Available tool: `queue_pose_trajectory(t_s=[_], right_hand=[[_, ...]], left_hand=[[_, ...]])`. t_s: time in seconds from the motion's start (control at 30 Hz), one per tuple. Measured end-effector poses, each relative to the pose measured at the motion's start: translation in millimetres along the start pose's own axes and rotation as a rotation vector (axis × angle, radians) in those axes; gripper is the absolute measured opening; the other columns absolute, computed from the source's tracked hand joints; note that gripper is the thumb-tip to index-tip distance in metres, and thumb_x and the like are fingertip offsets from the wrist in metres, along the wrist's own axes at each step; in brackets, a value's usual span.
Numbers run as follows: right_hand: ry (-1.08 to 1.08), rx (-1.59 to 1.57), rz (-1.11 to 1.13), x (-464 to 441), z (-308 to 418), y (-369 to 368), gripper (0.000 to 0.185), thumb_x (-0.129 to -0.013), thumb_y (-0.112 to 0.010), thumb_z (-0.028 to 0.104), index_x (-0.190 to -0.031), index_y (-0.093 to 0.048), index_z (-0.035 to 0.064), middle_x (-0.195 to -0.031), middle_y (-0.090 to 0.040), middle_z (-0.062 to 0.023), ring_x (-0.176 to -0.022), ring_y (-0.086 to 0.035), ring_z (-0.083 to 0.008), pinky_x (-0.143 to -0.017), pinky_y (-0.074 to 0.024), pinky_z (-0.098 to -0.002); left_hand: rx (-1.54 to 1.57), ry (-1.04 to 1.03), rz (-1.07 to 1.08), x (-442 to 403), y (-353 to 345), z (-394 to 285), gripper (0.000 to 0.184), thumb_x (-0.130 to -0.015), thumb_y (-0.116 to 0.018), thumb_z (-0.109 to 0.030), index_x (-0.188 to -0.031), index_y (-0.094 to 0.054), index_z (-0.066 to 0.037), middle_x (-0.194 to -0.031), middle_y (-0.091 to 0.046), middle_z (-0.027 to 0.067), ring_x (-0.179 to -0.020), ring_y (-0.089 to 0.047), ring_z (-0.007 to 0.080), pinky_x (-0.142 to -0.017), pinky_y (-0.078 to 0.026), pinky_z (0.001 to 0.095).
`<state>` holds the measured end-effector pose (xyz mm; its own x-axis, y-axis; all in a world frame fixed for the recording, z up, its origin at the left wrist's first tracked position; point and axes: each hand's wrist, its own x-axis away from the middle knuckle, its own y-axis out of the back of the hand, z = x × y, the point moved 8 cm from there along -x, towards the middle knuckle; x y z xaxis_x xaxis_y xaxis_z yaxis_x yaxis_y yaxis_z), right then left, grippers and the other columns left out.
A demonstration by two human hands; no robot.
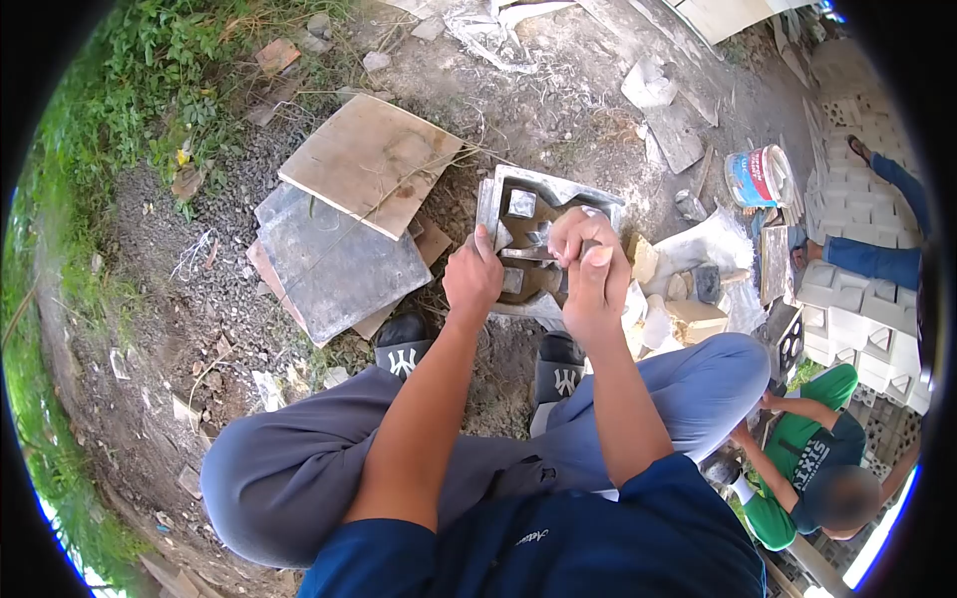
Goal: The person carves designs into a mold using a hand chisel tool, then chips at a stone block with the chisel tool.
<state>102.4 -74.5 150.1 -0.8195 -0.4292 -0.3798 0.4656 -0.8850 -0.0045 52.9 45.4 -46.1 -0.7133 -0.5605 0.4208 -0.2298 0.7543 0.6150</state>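
On the dirt (485,384) past both shoes (403,337) (560,377), see the box (489,204): likely heavy and stiff, best held by its outer walls. See left hand (472,277) and right hand (596,289) curled closed, but can't tell around what.

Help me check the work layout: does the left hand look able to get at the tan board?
Probably yes: the tan board lies partly over the grey board, just beyond the left hand, and nothing solid seems to stand between them.

I'm looking at an outdoor masonry work yard: pale molded blocks (847,299) are sitting in rows beside bare dirt, weeds (140,110) and a bucket (758,176).
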Motion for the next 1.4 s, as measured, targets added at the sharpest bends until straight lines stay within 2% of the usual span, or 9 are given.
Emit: queue_pose_trajectory(t_s=[0.13, 0.3, 0.43, 0.53, 0.63, 0.77, 0.9, 1.2, 1.4], right_hand=[[-0.11, 0.062, 0.046, -2.5, -10.4, -5.5, 0.05, -0.109, -0.035, 0.049, -0.089, -0.045, 0.0043, -0.081, -0.045, -0.0055, -0.073, -0.038, -0.0132, -0.069, -0.0345, -0.0281], [-0.039, 0.038, -0.009, -4.4, -1.7, -3.3, 0.051, -0.109, -0.035, 0.051, -0.09, -0.046, 0.0043, -0.082, -0.044, -0.0043, -0.074, -0.039, -0.0132, -0.07, -0.0355, -0.0279], [-0.162, 0.034, 0.029, -8.6, -8.4, -8.4, 0.049, -0.109, -0.037, 0.049, -0.091, -0.046, 0.0042, -0.083, -0.044, -0.0041, -0.074, -0.039, -0.0121, -0.07, -0.0365, -0.0275], [-0.072, 0.08, 0.043, -5.0, -5.5, -12.3, 0.045, -0.111, -0.035, 0.043, -0.09, -0.046, 0.0041, -0.083, -0.046, -0.0045, -0.074, -0.039, -0.0123, -0.07, -0.037, -0.0273], [-0.163, 0.028, 0.013, -10.8, -9.5, -7.7, 0.045, -0.111, -0.035, 0.043, -0.09, -0.046, 0.004, -0.084, -0.047, -0.0052, -0.074, -0.039, -0.0125, -0.07, -0.037, -0.0275], [-0.042, 0.055, 0.034, -4.7, -3.7, -5.5, 0.045, -0.111, -0.035, 0.044, -0.092, -0.045, 0.0039, -0.084, -0.046, -0.0049, -0.076, -0.039, -0.0121, -0.071, -0.0367, -0.0272], [-0.14, 0.023, 0.028, -11.0, -1.8, -8.7, 0.048, -0.11, -0.036, 0.048, -0.091, -0.044, 0.0043, -0.083, -0.044, -0.0043, -0.075, -0.038, -0.0124, -0.071, -0.0358, -0.0272], [-0.047, 0.027, 0.009, -5.6, 4.5, -2.2, 0.048, -0.109, -0.036, 0.048, -0.092, -0.044, 0.0045, -0.083, -0.044, -0.004, -0.074, -0.038, -0.0129, -0.07, -0.0353, -0.0274], [-0.098, 0.032, -0.003, -4.6, -0.2, 0.7, 0.044, -0.11, -0.037, 0.044, -0.092, -0.045, 0.0049, -0.084, -0.046, -0.0056, -0.075, -0.039, -0.0126, -0.071, -0.036, -0.0276]], left_hand=[[0.033, 0.014, 0.028, 3.0, 0.7, -0.9, 0.065, -0.108, -0.023, -0.048, -0.109, -0.07, -0.004, -0.099, -0.07, 0.0287, -0.096, -0.065, 0.0511, -0.088, -0.051, 0.0581], [0.018, 0.017, 0.009, 0.7, 1.6, 3.2, 0.065, -0.108, -0.023, -0.049, -0.109, -0.07, -0.004, -0.099, -0.07, 0.0284, -0.097, -0.065, 0.0507, -0.087, -0.051, 0.0578], [0.007, 0.019, 0.051, -0.9, -2.0, 1.6, 0.066, -0.108, -0.021, -0.049, -0.111, -0.069, -0.004, -0.101, -0.07, 0.0288, -0.099, -0.065, 0.0509, -0.087, -0.051, 0.0578], [0.023, 0.019, 0.019, 2.4, 1.0, 0.4, 0.066, -0.108, -0.021, -0.049, -0.112, -0.069, -0.003, -0.1, -0.07, 0.0292, -0.099, -0.065, 0.0511, -0.087, -0.052, 0.0576], [-0.001, 0.033, 0.057, -0.4, -2.3, 1.5, 0.067, -0.108, -0.021, -0.05, -0.11, -0.069, -0.003, -0.1, -0.07, 0.0293, -0.098, -0.065, 0.051, -0.087, -0.052, 0.0575], [-0.004, 0.016, 0.032, 3.1, -0.3, 3.1, 0.066, -0.108, -0.022, -0.05, -0.11, -0.069, -0.003, -0.099, -0.07, 0.0292, -0.098, -0.065, 0.0512, -0.087, -0.051, 0.0575], [-0.007, 0.006, 0.037, -0.1, -1.6, 0.1, 0.064, -0.108, -0.023, -0.048, -0.111, -0.068, -0.004, -0.099, -0.07, 0.0291, -0.098, -0.065, 0.0513, -0.087, -0.051, 0.058], [0.005, 0.01, 0.019, -1.5, -1.6, 2.0, 0.063, -0.108, -0.024, -0.049, -0.112, -0.069, -0.006, -0.1, -0.07, 0.0284, -0.098, -0.065, 0.0512, -0.087, -0.051, 0.0587], [0.003, -0.009, 0.026, -0.8, -2.5, 1.5, 0.062, -0.108, -0.024, -0.049, -0.113, -0.069, -0.006, -0.101, -0.07, 0.0279, -0.098, -0.065, 0.051, -0.087, -0.051, 0.0585]])
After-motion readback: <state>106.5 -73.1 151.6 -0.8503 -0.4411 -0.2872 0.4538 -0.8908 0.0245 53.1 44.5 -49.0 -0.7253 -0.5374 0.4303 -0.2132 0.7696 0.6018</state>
